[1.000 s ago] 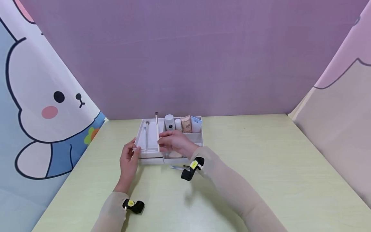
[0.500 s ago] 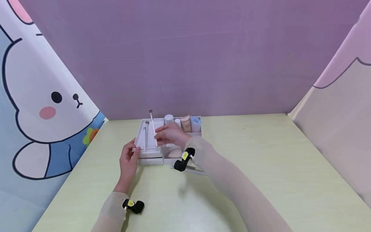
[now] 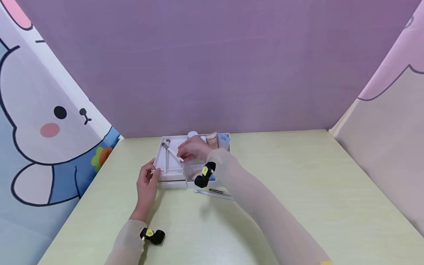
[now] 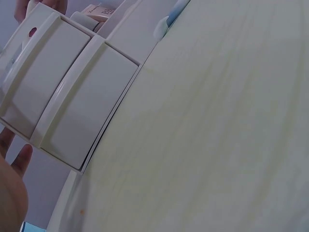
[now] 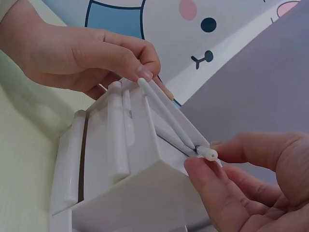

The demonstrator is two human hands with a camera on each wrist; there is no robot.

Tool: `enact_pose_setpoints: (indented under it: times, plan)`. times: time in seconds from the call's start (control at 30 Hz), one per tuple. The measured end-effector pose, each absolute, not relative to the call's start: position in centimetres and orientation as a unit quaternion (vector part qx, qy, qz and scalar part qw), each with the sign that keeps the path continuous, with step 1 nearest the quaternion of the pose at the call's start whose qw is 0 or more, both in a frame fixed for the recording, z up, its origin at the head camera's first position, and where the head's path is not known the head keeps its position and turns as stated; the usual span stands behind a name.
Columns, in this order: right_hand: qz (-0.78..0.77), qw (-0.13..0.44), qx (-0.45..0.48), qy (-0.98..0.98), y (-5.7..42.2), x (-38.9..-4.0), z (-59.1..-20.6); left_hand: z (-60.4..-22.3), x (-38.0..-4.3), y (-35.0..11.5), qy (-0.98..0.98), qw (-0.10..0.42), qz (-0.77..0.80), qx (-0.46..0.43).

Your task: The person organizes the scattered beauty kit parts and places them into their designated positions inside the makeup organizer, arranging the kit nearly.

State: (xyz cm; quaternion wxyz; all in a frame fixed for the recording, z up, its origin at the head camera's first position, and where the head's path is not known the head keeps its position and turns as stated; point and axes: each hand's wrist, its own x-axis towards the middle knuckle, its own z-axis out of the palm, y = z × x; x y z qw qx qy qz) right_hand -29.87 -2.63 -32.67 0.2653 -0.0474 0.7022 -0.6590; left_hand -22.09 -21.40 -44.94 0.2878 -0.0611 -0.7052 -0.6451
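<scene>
A white desktop makeup organizer stands at the back of the table, its drawer fronts closed in the left wrist view. My left hand grips its left front corner, thumb on the front edge and fingers along the side. Over the left compartment, my right hand pinches a white-handled makeup brush near its handle end. That brush slants with its dark bristles toward the back left, crossing another brush that lies in the compartment. In the right wrist view, the handle's end shows between thumb and fingers.
A BB cream tube, a light blue tube and white-capped bottles stand in the organizer's back right compartments. Just in front lie a pale stick and a thin dark tool. A purple wall rises behind.
My right hand has moved left and away from me with the brush. The brush has gone from nearly upright to slanted, bristles now down in the left compartment. The left hand has stayed put.
</scene>
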Motion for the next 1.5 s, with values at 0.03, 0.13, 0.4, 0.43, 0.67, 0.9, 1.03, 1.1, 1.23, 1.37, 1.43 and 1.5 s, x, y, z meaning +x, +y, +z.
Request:
enact_pose_setpoints:
  times: [0.03,0.13,0.4,0.43,0.67,0.9,1.03,1.1,1.23,1.37,1.43,1.5]
  plan:
    - [-0.658,0.260,-0.048,0.705,-2.7,-29.9,-32.6,-44.9,-22.0,-21.4,-0.704,0.288,-0.646,-0.062]
    - [-0.655,0.242,-0.045,0.714,-2.8,-29.8,-32.6,-43.9,-21.3,-21.0,-0.710,0.288,-0.639,-0.061]
    - [-0.626,0.171,-0.069,0.757,-3.7,-29.3,-32.8,-42.4,-20.1,-20.6,-0.719,0.284,-0.632,-0.049]
    - [-0.627,0.167,-0.070,0.758,-3.8,-29.3,-32.9,-42.7,-20.3,-20.8,-0.718,0.284,-0.634,-0.046]
    - [-0.646,0.185,-0.069,0.737,-3.5,-29.4,-33.1,-44.7,-21.8,-21.6,-0.709,0.293,-0.641,-0.039]
    - [-0.668,0.205,-0.087,0.710,-2.8,-29.3,-33.2,-44.8,-21.8,-21.6,-0.707,0.292,-0.642,-0.046]
    - [-0.685,0.219,-0.090,0.688,-2.5,-29.2,-33.4,-44.7,-21.7,-21.5,-0.707,0.287,-0.645,-0.038]
    - [-0.693,0.226,-0.091,0.679,-2.3,-29.1,-33.4,-44.6,-21.6,-21.5,-0.707,0.286,-0.646,-0.038]
    - [-0.697,0.236,-0.097,0.670,-2.2,-29.1,-33.6,-43.4,-20.9,-21.0,-0.711,0.285,-0.641,-0.045]
    - [-0.698,0.242,-0.114,0.665,-1.9,-29.0,-33.6,-42.0,-20.0,-20.4,-0.718,0.283,-0.635,-0.046]
    - [-0.699,0.246,-0.121,0.661,-1.7,-28.8,-33.6,-41.9,-19.9,-20.3,-0.716,0.282,-0.637,-0.045]
    - [-0.702,0.251,-0.126,0.654,-1.5,-28.6,-33.7,-41.9,-19.9,-20.2,-0.714,0.283,-0.638,-0.046]
